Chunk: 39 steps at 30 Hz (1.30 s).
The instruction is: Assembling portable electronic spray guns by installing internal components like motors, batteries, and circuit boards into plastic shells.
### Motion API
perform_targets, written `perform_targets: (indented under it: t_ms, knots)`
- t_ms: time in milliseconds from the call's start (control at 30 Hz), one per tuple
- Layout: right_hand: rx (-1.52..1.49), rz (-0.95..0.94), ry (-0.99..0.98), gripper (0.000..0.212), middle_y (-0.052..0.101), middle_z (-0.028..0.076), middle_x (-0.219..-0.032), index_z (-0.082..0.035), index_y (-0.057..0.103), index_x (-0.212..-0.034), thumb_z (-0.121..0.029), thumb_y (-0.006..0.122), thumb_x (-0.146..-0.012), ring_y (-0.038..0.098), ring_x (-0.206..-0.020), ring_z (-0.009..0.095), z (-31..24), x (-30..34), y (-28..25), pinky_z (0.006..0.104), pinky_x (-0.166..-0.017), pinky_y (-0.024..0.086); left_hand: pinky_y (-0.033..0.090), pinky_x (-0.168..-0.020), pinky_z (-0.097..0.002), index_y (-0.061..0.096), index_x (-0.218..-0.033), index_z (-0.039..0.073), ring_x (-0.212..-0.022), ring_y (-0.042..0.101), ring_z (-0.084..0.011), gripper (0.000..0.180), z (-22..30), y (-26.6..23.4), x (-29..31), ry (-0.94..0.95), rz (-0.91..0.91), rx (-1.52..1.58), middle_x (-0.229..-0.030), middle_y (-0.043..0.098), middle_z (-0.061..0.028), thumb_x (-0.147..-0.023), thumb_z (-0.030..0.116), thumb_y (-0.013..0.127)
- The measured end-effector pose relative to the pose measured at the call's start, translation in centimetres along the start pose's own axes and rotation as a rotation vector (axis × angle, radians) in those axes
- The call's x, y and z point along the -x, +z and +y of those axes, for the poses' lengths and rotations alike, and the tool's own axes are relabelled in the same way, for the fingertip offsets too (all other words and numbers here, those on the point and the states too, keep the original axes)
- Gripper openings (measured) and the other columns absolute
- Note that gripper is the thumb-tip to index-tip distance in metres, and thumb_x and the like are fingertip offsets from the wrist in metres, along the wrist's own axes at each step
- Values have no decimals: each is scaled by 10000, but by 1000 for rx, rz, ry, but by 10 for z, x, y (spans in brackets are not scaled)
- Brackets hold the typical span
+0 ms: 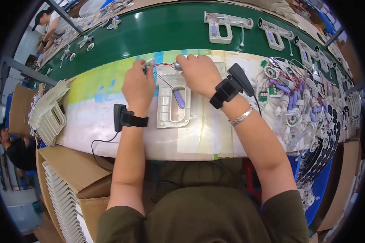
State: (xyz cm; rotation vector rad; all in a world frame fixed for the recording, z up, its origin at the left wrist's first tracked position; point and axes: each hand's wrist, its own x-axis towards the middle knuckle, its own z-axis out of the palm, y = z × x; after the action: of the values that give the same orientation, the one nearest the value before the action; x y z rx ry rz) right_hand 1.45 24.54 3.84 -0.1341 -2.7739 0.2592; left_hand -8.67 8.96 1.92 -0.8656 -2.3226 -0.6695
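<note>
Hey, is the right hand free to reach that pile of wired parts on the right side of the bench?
Probably not at once. The right hand is pinching a small motor above the white shell, so it is occupied. The pile of wired parts lies beside that forearm with nothing between them.

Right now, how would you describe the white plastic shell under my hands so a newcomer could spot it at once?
Start at the green conveyor belt, then come down to the pale work mat in front of it. The white plastic shell half lies flat there between the left hand and right hand. Unlike the stacked shells at the left, it lies alone and holds a purple battery cell with red wires.
</note>
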Motion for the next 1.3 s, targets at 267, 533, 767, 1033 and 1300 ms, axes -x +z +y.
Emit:
perform_targets:
  t_ms: [267,533,767,1033,1300]
  knots:
    - [23,-174,123,250,591,89,-844,-79,537,-977,-164,648,-769,560,-826,293,-1,15,10,391,-644,504,478,-546,-389,528,-1167,70,-627,615,-305,341,14,-1,9,-117,-315,34,-715,637,-122,-858,192,602]
    - [17,-3,102,196,578,64,-788,-66,533,-936,-102,603,-757,540,-842,250,-2,29,17,334,-599,505,477,-553,-361,582,-1161,83,-647,611,-265,333,9,17,4,65,-262,114,-748,640,-95,-846,184,622]
    - [30,97,78,119,561,42,-711,-66,528,-826,-75,584,-721,548,-805,216,-1,30,17,292,-480,497,474,-540,-339,578,-1176,74,-610,603,-270,341,10,24,8,101,-183,189,-739,635,-107,-848,155,627]
    - [30,84,97,142,555,42,-743,-69,529,-855,-56,576,-722,543,-815,223,-5,31,17,295,-512,498,454,-512,-352,554,-1224,93,-592,601,-274,364,4,6,11,44,-408,93,-687,620,-119,-870,176,580]
    - [-54,9,103,243,561,67,-792,-51,542,-933,-6,575,-697,537,-825,249,0,35,15,313,-570,518,442,-491,-381,513,-1257,61,-512,572,-298,422,0,-8,10,111,-584,86,-608,596,-132,-857,179,576]
